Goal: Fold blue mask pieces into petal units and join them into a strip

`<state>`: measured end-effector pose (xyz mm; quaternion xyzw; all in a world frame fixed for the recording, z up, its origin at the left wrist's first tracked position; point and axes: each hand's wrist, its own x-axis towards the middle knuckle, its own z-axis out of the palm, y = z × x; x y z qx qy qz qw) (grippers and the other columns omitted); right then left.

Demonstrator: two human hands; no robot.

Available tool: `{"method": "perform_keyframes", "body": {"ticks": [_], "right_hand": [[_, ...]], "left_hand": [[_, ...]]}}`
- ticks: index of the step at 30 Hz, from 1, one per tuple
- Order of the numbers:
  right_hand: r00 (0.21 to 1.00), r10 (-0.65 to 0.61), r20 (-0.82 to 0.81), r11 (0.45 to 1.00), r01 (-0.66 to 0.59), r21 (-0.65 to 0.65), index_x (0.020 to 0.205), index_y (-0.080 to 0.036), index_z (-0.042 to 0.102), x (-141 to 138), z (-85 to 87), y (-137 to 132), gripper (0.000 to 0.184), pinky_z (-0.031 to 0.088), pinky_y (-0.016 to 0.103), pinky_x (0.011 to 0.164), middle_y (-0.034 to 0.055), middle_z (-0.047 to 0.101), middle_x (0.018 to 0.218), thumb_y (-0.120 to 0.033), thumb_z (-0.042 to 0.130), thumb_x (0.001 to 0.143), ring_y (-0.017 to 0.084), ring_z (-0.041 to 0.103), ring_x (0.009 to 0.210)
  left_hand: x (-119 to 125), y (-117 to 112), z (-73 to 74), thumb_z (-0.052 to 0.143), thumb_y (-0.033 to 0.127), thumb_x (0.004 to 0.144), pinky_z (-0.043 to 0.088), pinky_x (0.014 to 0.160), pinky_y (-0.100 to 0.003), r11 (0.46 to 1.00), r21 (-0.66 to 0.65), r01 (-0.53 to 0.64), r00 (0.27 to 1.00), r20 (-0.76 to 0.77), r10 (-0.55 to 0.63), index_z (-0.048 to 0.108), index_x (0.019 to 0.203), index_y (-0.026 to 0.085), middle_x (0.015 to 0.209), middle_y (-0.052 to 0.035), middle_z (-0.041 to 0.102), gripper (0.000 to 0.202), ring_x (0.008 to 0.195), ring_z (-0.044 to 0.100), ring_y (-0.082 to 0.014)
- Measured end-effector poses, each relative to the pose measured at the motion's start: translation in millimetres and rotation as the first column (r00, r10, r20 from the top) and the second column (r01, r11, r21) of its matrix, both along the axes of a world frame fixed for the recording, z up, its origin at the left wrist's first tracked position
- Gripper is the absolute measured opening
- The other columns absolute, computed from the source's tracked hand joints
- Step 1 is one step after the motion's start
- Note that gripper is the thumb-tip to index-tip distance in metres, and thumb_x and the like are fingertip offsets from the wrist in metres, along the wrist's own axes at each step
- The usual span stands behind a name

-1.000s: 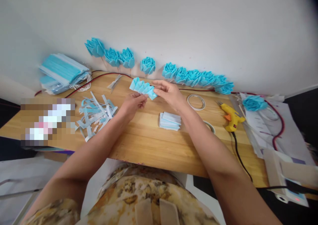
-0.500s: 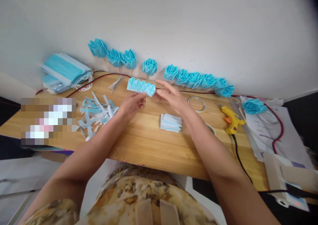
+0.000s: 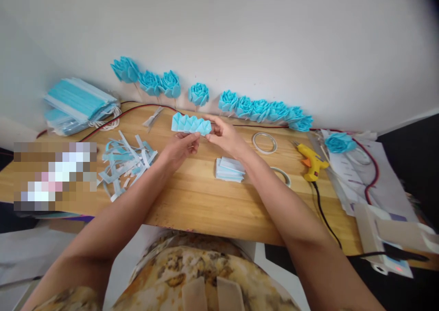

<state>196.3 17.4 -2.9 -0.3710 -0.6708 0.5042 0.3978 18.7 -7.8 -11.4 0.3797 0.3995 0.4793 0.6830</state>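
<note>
A light blue strip [image 3: 190, 124], folded into a row of pointed petals, is held up above the table between both hands. My left hand [image 3: 181, 148] pinches its lower edge with thumb and fingers. At the strip's right end, my right hand [image 3: 221, 136] has its thumb below and its fingers behind, partly hidden. Below my right hand lies a small stack of folded pale blue pieces [image 3: 229, 169]. Left of my left hand is a heap of cut white and blue strips [image 3: 128, 160].
Several blue fabric roses [image 3: 199, 94] on sticks lean along the wall. A pile of face masks [image 3: 82, 99] lies at the back left. Rolls of tape [image 3: 264, 143], a yellow glue gun [image 3: 310, 162] with a black cord, and papers with another rose [image 3: 340, 142] are on the right.
My right hand's fingers have closed in on the strip's right end, where they were more outstretched before. The view has shifted slightly, so the table items appear further left.
</note>
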Motion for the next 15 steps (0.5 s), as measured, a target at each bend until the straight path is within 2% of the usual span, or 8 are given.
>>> {"method": "perform_keyframes", "body": {"ticks": [3, 6, 10, 12, 15], "right_hand": [[0.998, 0.036, -0.049, 0.999, -0.037, -0.021, 0.134, -0.02, 0.051, 0.9, 6.2, -5.1, 0.056, 0.054, 0.03, 0.087, 0.0041, 0.068, 0.112, -0.028, 0.066, 0.081, 0.016, 0.064, 0.099], [0.996, -0.003, -0.091, 0.998, -0.003, -0.065, 0.131, -0.022, 0.054, 0.7, 11.6, -7.5, 0.043, 0.055, 0.028, 0.085, 0.0035, 0.068, 0.111, -0.033, 0.059, 0.09, 0.016, 0.063, 0.103], [0.996, -0.056, -0.074, 0.996, 0.05, -0.075, 0.126, -0.021, 0.058, 2.3, 7.9, -0.4, 0.037, 0.054, 0.025, 0.085, 0.0013, 0.069, 0.1, -0.022, 0.059, 0.089, 0.014, 0.064, 0.096], [0.994, -0.063, -0.085, 0.997, 0.06, -0.039, 0.124, -0.02, 0.06, 4.5, 4.1, 3.7, 0.035, 0.053, 0.025, 0.082, 0.0006, 0.069, 0.095, -0.022, 0.06, 0.089, 0.013, 0.064, 0.089], [0.991, -0.063, -0.116, 0.998, 0.064, -0.002, 0.122, -0.018, 0.061, 7.3, 0.7, 7.1, 0.033, 0.052, 0.024, 0.081, 0.0003, 0.068, 0.093, -0.025, 0.06, 0.09, 0.013, 0.063, 0.086]], "left_hand": [[-2.2, 0.1, -0.8, 0.087, 0.036, 0.06, 0.039, 0.048, -0.019, 1.0, 0.002, -0.014, 1.0, -0.02, 0.014, 0.064, 0.064, 0.013, 0.059, 0.0002, 0.058, 0.032, 0.053, 0.052, -0.0081], [-3.9, 0.4, -2.5, 0.086, 0.033, 0.061, 0.041, 0.048, -0.018, 1.0, 0.009, -0.015, 0.995, -0.102, 0.015, 0.066, 0.065, 0.013, 0.062, -0.0002, 0.061, 0.028, 0.054, 0.054, -0.0084], [-3.9, 1.0, -5.6, 0.086, 0.031, 0.06, 0.042, 0.048, -0.018, 1.0, 0.008, 0.025, 0.98, -0.2, -0.023, 0.068, 0.065, 0.014, 0.062, -0.0004, 0.061, 0.025, 0.054, 0.054, -0.0089], [-4.0, 1.1, -6.7, 0.087, 0.033, 0.059, 0.044, 0.049, -0.017, 0.999, 0.009, 0.039, 0.975, -0.221, -0.036, 0.069, 0.066, 0.014, 0.064, -0.0003, 0.062, 0.027, 0.056, 0.055, -0.0089], [-6.6, 4.5, -7.7, 0.086, 0.039, 0.061, 0.049, 0.055, -0.018, 0.999, 0.034, -0.007, 0.981, -0.191, 0.014, 0.07, 0.071, 0.017, 0.072, -0.0004, 0.066, 0.029, 0.064, 0.059, -0.0104]]}}
